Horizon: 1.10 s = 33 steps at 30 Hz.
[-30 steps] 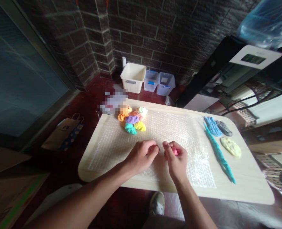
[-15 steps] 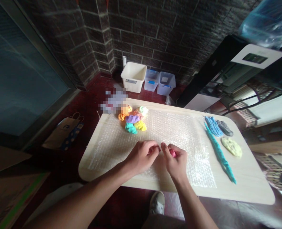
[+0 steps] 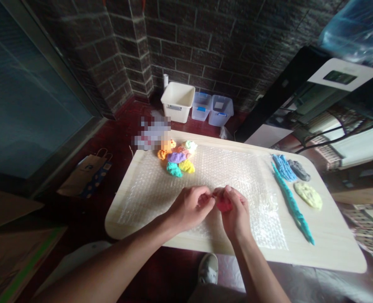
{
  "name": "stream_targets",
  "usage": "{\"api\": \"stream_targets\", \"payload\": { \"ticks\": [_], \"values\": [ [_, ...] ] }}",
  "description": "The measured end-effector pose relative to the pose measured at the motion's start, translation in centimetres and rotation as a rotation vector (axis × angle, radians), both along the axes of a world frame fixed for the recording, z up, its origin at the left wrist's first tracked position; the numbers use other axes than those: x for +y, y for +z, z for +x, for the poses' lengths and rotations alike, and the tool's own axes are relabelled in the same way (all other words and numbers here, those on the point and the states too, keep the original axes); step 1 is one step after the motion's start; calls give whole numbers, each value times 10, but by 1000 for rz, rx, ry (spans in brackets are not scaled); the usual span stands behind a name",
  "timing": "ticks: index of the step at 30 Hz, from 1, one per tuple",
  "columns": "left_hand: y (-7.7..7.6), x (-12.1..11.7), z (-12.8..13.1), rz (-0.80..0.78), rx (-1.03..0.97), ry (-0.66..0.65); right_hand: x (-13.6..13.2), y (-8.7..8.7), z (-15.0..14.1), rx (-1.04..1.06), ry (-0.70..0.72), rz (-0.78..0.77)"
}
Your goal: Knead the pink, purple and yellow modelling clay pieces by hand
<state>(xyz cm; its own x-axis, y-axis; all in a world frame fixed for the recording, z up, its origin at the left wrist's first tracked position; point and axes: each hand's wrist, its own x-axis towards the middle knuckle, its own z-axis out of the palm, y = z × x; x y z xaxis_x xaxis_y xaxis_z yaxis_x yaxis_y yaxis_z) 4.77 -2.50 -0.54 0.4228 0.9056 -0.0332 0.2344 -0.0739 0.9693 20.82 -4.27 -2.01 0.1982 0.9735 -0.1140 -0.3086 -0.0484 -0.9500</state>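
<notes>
Pink clay lump (image 3: pixel 224 205) partly covered by the fingers and thumb of the right hand (image 3: pixel 236 210), which grasps it above the near part of the bubble wrap (image 3: pixel 233 168); its ends are hidden, so long axis and pointing unreadable. Visible portion reddish-pink, rounded, slightly blurred. Left hand (image 3: pixel 192 209) curled just left of it; cannot tell whether it grips anything.

Pale wooden table (image 3: pixel 337 248), bubble wrap (image 3: pixel 230 168) spread across it, blue slab (image 3: pixel 284 168), grey lump (image 3: pixel 299 170), teal roll (image 3: pixel 292 205), pale-yellow lump (image 3: pixel 308 195)
</notes>
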Motion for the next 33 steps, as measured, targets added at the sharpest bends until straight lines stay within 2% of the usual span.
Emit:
{"api": "stream_targets", "payload": {
  "ticks": [3,8,10,12,16,18,23,27,30,33],
  "values": [
    [1,-1,2,-112,-99,-43,2,7,0,183,88,-37],
    [2,0,9,-524,-410,-197,-3,8,-2,166,163,-69],
    [3,1,9,-584,-460,-175,-4,5,-3,159,205,-91],
    [2,3,8,-542,-471,-94,-4,2,-1,135,228,-74],
    [0,9,4,-418,-471,93,-1,-3,5,-88,137,30],
    [-1,10,3,-351,-509,159,-1,-5,6,-146,138,40],
    [-3,7,5,-245,-554,269,-4,-9,-4,-38,204,48],
    [-1,7,5,-284,-561,245,-6,-8,-11,26,266,64],
    [4,8,2,-291,-545,190,-6,-4,-13,-58,270,80],
    [10,8,-3,-196,-480,181,-6,-1,-12,-174,278,90]
  ]
}}
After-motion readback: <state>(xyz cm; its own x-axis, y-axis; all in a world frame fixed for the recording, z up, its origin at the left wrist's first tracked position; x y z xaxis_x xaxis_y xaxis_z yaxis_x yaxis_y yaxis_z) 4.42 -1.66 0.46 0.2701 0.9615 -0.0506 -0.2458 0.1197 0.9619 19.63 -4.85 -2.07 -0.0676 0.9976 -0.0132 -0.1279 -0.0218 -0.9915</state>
